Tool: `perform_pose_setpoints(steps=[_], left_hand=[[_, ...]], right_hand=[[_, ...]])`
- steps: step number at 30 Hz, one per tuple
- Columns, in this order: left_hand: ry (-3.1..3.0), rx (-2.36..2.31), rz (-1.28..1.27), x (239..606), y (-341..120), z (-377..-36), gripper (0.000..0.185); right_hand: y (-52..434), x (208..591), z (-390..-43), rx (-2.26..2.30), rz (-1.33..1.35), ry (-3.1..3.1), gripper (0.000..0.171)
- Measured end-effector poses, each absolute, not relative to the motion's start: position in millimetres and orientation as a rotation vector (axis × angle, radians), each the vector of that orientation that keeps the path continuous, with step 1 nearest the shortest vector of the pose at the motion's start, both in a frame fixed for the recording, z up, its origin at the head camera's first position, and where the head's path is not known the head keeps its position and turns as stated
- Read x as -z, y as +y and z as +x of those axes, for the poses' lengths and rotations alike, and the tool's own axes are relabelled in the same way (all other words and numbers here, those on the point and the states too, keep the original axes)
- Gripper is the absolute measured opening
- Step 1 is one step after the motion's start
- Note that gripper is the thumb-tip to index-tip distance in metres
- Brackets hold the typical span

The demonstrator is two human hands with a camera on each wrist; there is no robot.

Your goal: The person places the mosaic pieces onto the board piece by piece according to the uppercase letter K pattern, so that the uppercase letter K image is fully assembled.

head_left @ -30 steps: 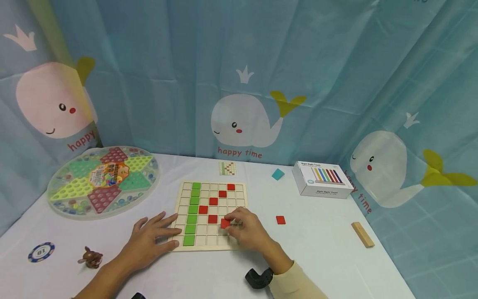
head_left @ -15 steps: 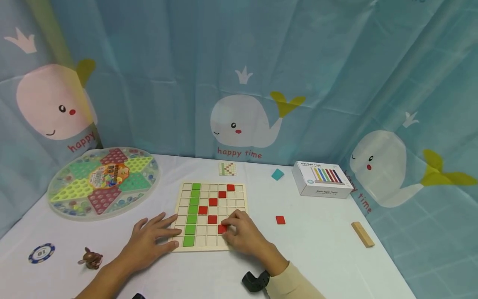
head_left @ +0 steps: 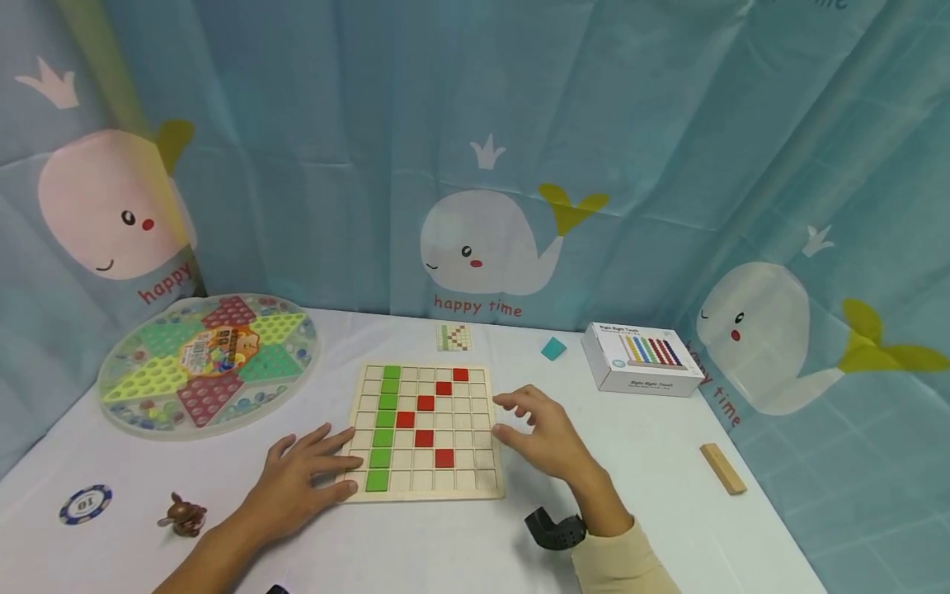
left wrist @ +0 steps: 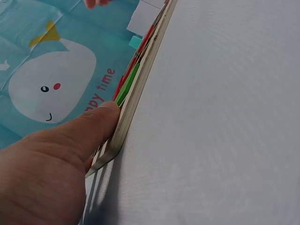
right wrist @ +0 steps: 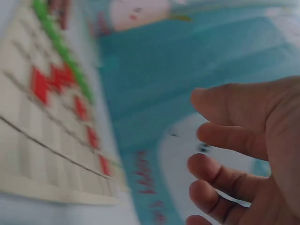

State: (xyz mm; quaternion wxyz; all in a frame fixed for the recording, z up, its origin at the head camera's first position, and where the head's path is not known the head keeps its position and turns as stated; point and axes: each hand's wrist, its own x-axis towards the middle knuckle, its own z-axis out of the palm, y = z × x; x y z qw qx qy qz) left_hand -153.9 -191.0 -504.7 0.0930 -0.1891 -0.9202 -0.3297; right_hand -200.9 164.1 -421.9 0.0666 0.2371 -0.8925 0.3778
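A wooden grid board [head_left: 475,478] lies flat on the white table, with a column of green tiles [head_left: 383,437] and several red tiles [head_left: 424,438] in a bent diagonal line. Fingers of my left hand [head_left: 300,478] are spread over the board's left edge; its thumb tip presses that edge in the left wrist view. Just off the board's right edge hovers my right hand [head_left: 545,433], fingers loosely bent and apart from the thumb, holding nothing. The loose red tile seen earlier on the table there is hidden behind this hand.
Behind the board lie a small pattern card [head_left: 454,337] and a teal tile [head_left: 553,349]. A white box [head_left: 641,359] and a wooden block [head_left: 722,469] are on the right. To the left are a round checkers board [head_left: 208,363], a poker chip [head_left: 86,504] and a brown figurine [head_left: 183,516].
My right hand has put a red tile into a grid square, let go and moved right off the board. My left hand has stayed on the board's edge.
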Motion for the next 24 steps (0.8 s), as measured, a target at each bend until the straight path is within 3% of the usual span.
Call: perform_pose_setpoints(steps=[11,24], left_hand=[[-2.761,0.973,-0.565,501,-192,-154,0.034],[-2.759,0.988,-0.551,503,-192,-152,0.033]], right_hand=[[221,392,-196,-1.078,0.582,-2.571,0.033],[261,456,-215,-1.093,0.274,-2.854,0.034]])
